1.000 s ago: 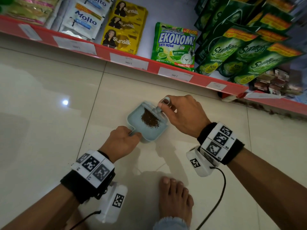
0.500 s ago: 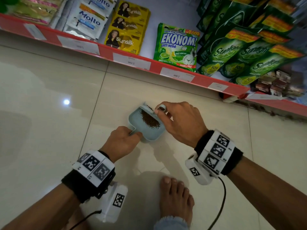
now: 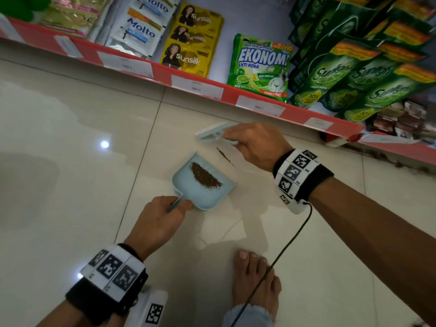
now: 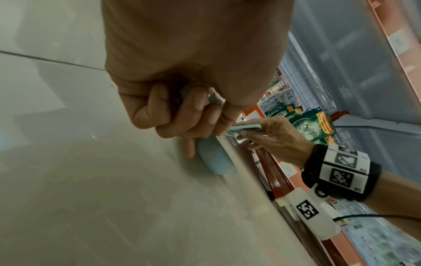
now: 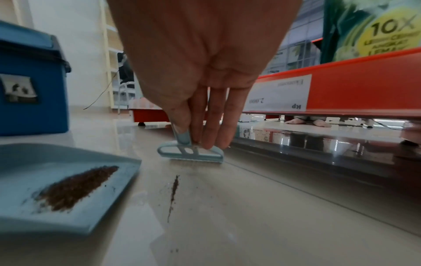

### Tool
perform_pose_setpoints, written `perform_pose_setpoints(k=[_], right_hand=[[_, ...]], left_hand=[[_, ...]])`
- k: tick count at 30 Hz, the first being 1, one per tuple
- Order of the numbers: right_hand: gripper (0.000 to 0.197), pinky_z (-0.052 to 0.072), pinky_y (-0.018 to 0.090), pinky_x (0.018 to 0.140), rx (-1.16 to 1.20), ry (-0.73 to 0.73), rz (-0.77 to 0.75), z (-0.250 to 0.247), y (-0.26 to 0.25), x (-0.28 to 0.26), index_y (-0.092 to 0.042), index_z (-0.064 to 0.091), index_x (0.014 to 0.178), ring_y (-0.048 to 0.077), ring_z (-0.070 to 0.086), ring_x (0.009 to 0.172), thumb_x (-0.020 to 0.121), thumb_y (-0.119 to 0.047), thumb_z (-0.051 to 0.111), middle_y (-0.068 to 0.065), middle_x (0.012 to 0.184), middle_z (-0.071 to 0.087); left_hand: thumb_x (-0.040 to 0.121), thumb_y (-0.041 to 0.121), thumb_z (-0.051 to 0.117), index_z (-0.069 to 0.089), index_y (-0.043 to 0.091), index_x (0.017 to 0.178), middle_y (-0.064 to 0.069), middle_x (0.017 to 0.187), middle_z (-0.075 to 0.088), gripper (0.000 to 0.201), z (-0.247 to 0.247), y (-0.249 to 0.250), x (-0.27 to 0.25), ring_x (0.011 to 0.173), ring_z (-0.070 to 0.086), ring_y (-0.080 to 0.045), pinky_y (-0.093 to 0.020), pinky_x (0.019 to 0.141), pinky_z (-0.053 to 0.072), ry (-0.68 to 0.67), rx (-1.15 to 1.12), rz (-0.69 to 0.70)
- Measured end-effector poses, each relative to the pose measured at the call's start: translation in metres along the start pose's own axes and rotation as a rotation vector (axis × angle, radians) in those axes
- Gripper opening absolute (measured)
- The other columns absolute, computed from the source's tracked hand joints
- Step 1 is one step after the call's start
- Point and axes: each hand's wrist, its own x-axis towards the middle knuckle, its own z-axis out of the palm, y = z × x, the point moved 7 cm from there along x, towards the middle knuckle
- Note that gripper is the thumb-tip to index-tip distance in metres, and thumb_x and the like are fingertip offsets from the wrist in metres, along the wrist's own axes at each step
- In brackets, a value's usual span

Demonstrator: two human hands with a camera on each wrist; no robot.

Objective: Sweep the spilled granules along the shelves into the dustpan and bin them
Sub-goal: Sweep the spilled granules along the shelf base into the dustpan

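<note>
On the floor by the shelf, my right hand (image 3: 256, 147) has pulled the brush (image 3: 213, 134) back out of the dustpan (image 3: 200, 197), pinching its handle; left hand (image 3: 160, 220) grips the pan handle. Pile's in; leftover granule streak (image 3: 225, 157) beside the lip needs another sweep.

Head view: looked steeply down from above at tiled floor (image 3: 70, 161) before a red shelf edge (image 3: 162, 73), both forearms in frame. Left wrist view: sat low, close behind the left hand (image 4: 182, 81), faced along the floor toward the right hand (image 4: 280, 138) and shelving. Right wrist view: skimmed just above the floor behind the right hand (image 5: 200, 63), faced the brush (image 5: 191, 153) and under the shelf. Dustpan (image 3: 203, 197) shared by all three; line of granules (image 5: 174, 190) shared by head and right wrist.
</note>
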Motion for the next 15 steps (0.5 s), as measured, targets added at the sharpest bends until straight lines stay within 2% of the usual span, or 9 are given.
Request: perform_pose_setpoints(k=[2,4,9,11,13,15], right_hand=[[0.031,0.054,0.043,0.082,0.003,-0.024,-0.046,0.002,0.002,-0.008,-0.025,0.067,0.125,0.027,0.064,0.114,0.098,-0.021,0.052,-0.003,0.130,0.066],[0.031,0.054,0.042,0.082,0.001,-0.056,-0.059,0.001,0.010,-0.022,-0.027,0.067,0.125,0.027,0.064,0.112,0.097,-0.022,0.055,-0.002,0.127,0.068],[0.029,0.057,0.047,0.078,-0.003,-0.135,-0.103,-0.009,0.028,-0.063,-0.027,0.069,0.122,0.027,0.067,0.105,0.094,-0.021,0.062,0.002,0.117,0.071],[0.027,0.057,0.047,0.080,0.017,-0.075,-0.110,-0.019,0.034,-0.069,-0.025,0.070,0.120,0.026,0.067,0.105,0.095,-0.021,0.062,0.001,0.117,0.071],[0.026,0.057,0.046,0.082,0.041,0.029,-0.113,-0.027,0.032,-0.062,-0.020,0.070,0.121,0.026,0.068,0.105,0.096,-0.020,0.061,0.000,0.118,0.072],[0.026,0.058,0.045,0.080,0.030,0.143,-0.071,-0.035,0.031,-0.052,-0.020,0.069,0.122,0.026,0.069,0.105,0.097,-0.020,0.060,-0.001,0.119,0.072]], left_hand=[[0.091,0.040,0.063,0.033,0.019,0.057,0.009,0.046,0.034,0.049,-0.009,0.000,-0.003,0.045,0.031,-0.007,-0.029,0.054,0.029,0.073,-0.024,0.026],[0.091,0.039,0.062,0.035,0.018,0.058,0.009,0.045,0.033,0.048,-0.013,0.001,-0.004,0.044,0.030,-0.007,-0.029,0.055,0.029,0.063,-0.021,0.047],[0.092,0.041,0.060,0.051,0.014,0.066,0.008,0.048,0.035,0.040,-0.009,-0.005,-0.001,0.046,0.032,-0.009,-0.029,0.055,0.030,0.033,-0.005,0.014],[0.092,0.042,0.060,0.052,0.004,0.067,0.009,0.046,0.036,0.046,-0.006,-0.003,0.002,0.047,0.034,-0.010,-0.029,0.056,0.032,0.019,-0.003,0.011],[0.092,0.042,0.060,0.058,-0.007,0.077,0.009,0.045,0.036,0.052,-0.007,-0.005,0.003,0.045,0.034,-0.008,-0.029,0.055,0.032,0.032,-0.006,0.006],[0.092,0.043,0.059,0.064,-0.010,0.088,0.010,0.044,0.037,0.053,-0.006,-0.004,0.005,0.043,0.033,-0.006,-0.028,0.054,0.032,0.026,-0.013,0.017]])
